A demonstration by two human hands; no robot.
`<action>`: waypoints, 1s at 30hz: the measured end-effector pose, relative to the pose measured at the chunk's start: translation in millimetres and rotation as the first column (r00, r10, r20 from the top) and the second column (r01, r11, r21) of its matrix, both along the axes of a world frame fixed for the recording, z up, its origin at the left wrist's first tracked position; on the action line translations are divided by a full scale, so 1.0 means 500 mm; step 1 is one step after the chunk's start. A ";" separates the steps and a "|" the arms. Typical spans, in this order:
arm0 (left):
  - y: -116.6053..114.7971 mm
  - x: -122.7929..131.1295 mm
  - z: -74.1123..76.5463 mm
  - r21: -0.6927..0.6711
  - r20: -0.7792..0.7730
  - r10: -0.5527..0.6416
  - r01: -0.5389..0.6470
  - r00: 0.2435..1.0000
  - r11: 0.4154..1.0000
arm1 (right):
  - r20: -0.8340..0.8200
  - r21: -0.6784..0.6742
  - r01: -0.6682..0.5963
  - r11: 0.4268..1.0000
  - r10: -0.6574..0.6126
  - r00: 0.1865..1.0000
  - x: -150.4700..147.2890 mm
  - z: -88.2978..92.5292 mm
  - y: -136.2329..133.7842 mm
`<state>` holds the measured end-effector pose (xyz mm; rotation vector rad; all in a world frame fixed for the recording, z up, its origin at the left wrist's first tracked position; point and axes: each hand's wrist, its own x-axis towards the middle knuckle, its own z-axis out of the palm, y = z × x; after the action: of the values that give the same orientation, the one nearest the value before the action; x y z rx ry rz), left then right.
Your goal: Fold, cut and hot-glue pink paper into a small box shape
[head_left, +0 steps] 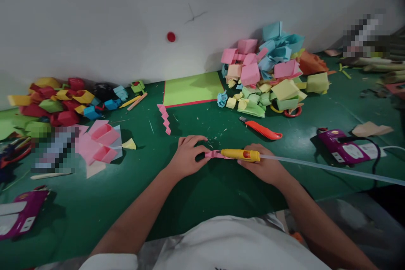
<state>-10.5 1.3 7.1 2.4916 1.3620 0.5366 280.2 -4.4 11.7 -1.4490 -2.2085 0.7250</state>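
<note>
My left hand (190,155) pinches the left end of a small pink folded paper strip (212,154) between thumb and finger. My right hand (265,166) is wrapped round a yellow hot glue gun (237,154), its nozzle pointing left at the pink strip. Out of the gun's back runs a long translucent glue stick (322,166), off to the right edge. Whether the nozzle touches the paper, I cannot tell. Beyond my left hand lies a pink zigzag-folded strip (164,119). An orange-red utility knife (262,130) rests just past my right hand.
Folded paper boxes (249,74) are heaped at the back right, with red-handled scissors (292,112) beside them. More coloured paper pieces (58,103) pile up at the left, near a pink paper flower (99,141). A purple box with a cable (337,145) stands right; a lime sheet (193,88) lies behind.
</note>
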 end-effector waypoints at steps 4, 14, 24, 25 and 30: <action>0.000 0.000 0.002 -0.003 0.008 -0.002 0.002 1.000 1.000 | -0.004 0.002 -0.004 1.000 0.004 1.000 0.001 -0.002 -0.001; 0.000 0.001 0.004 -0.013 0.006 0.001 -0.001 1.000 1.000 | 0.006 0.005 -0.005 1.000 0.005 1.000 0.000 0.000 -0.001; 0.000 0.000 0.003 -0.020 0.011 0.004 -0.003 1.000 1.000 | 0.017 0.002 0.012 1.000 -0.012 1.000 0.001 -0.003 -0.003; 0.001 0.000 0.003 -0.020 0.011 0.004 -0.004 1.000 1.000 | 0.017 0.002 0.014 1.000 -0.014 1.000 0.001 -0.003 -0.003; 0.000 0.001 0.004 -0.023 0.010 0.007 -0.007 1.000 1.000 | 0.016 0.004 0.019 1.000 -0.019 1.000 0.002 -0.003 -0.004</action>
<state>-10.1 1.3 9.1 2.4637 1.3659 0.5313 281.4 -6.3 10.4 -1.4772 -2.2043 0.7049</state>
